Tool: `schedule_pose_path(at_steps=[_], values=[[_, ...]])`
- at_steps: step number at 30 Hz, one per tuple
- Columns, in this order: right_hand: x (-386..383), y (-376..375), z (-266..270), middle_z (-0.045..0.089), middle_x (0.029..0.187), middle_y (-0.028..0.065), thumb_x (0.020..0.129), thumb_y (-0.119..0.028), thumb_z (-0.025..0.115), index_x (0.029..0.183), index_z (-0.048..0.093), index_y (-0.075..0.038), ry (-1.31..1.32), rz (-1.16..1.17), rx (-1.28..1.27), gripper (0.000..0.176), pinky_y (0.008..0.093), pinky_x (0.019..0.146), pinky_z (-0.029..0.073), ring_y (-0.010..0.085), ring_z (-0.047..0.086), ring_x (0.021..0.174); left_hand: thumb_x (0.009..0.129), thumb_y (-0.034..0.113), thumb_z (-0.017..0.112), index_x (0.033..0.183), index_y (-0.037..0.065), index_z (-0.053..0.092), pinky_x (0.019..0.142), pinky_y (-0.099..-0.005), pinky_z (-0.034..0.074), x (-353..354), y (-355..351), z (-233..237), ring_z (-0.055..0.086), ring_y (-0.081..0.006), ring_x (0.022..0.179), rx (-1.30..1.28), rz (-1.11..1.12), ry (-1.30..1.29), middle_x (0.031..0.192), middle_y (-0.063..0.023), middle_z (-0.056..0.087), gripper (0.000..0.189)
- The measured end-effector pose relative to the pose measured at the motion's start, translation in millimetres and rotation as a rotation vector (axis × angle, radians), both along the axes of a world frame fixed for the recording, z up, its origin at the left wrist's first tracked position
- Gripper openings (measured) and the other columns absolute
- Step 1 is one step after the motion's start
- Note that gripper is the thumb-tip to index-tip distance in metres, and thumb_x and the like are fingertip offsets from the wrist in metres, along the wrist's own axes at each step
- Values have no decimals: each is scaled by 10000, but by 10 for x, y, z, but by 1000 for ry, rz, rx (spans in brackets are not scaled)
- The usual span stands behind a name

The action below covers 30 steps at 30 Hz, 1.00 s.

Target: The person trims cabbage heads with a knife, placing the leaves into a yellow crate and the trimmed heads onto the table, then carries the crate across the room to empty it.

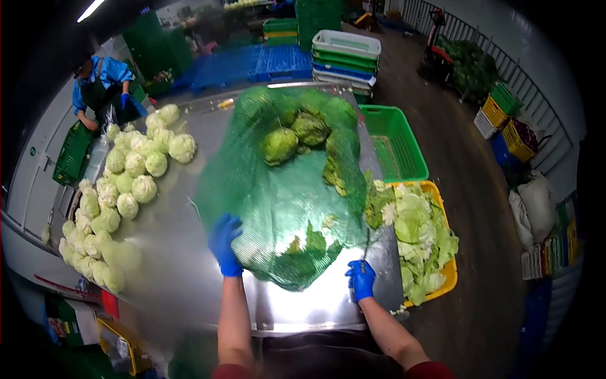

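- While bent over the near edge of the steel table [297,309], grips the near left edge of a green net sack [271,196] with the left hand [225,243] — blue glove, fingers curled into the mesh.
- Holds a knife [366,245] in the right hand [361,278], blue glove too, fist closed round the handle just off the sack's near right corner, thin dark blade pointing toward the far edge.
- Sack spread across the middle of the table from near edge to far edge, mesh slack at the near end.
- Inside the sack, bunched at the far end: several dark green cabbages [279,145], touching one another; a few loose leaves [314,239] lower in the mesh, near the hands.
- Along the left edge, well apart from the sack: a heap of pale trimmed cabbages [129,170], running from the far left corner to the near left corner.
- Against the right edge: a yellow crate [449,273] full of cut leaves [416,234], and just beyond it a green crate [379,112].
- Past the far edge: a stack of crates [346,54] in white, green and blue.
- At the far left corner — another person [101,79] in a blue jacket and dark apron, stooped over.
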State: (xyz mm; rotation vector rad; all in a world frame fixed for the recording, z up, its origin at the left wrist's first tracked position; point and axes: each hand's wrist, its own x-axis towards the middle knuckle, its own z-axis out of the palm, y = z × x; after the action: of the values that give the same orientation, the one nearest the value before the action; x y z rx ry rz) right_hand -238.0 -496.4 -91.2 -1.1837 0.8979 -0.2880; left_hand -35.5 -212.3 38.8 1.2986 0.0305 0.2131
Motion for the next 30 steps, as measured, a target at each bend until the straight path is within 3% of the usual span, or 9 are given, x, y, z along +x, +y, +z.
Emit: schedule_pose_path(at_steps=[5,9,14,15,18,21,25,26,30], values=[[-176,-178,223,626,652,104,895,-170,564,907,630,-27,30,88,72,158,223,345,338,96,455,377,849,194,594,1149,-7,583,731,-286,501,202,-752,195,644,-188,899,106,-324,118,1032,-110,659,362],[-318,-412,275,625,652,109,903,-183,550,916,633,-39,141,191,24,167,238,338,334,99,448,374,845,229,606,1155,31,591,707,-274,487,605,-1030,-57,639,-150,872,216,-563,376,1037,-92,662,368],[-376,-435,60,622,651,96,918,-171,534,919,625,-14,56,272,-67,181,224,371,346,91,456,396,686,297,791,1228,-38,531,878,-338,466,1393,-1243,-548,607,-275,986,776,-285,238,1104,-184,628,688],[-395,-459,59,664,809,85,896,-85,556,934,633,1,87,296,-23,122,253,567,488,130,627,620,703,261,776,1233,-55,512,906,-354,449,1519,-1342,-395,578,-261,1031,792,-224,266,1173,-196,590,671],[-365,-416,86,662,802,75,885,-60,560,933,635,4,43,262,-79,110,256,576,499,130,621,605,683,271,796,1253,-81,468,901,-346,447,2087,-1535,-487,567,-271,1056,580,-62,119,1209,-206,563,746],[-377,-439,92,659,780,54,869,-45,574,905,642,-7,75,328,-153,86,257,570,501,127,624,615,677,274,802,1238,-90,472,889,-348,449,2751,-1597,-822,571,-273,1054,751,-27,95,1200,-203,570,745],[-332,-460,158,618,648,29,845,-48,602,845,657,-16,118,343,-256,63,252,526,472,101,590,563,601,405,820,1038,-37,634,786,-382,507,3022,-1803,-551,654,-313,903,817,-68,103,1002,-191,667,649],[-325,-449,170,599,611,22,835,-43,609,829,660,-11,116,348,-301,61,253,508,461,95,573,540,590,379,840,1075,-30,622,813,-370,504,3111,-1792,-562,646,-292,931,789,-121,223,1043,-171,659,671],[-279,-415,243,600,602,25,816,-55,633,803,647,-16,118,322,-346,43,256,507,469,99,579,534,619,233,852,1236,-8,481,849,-355,497,3081,-1848,-556,599,-236,989,507,-225,187,1160,-126,586,759]])
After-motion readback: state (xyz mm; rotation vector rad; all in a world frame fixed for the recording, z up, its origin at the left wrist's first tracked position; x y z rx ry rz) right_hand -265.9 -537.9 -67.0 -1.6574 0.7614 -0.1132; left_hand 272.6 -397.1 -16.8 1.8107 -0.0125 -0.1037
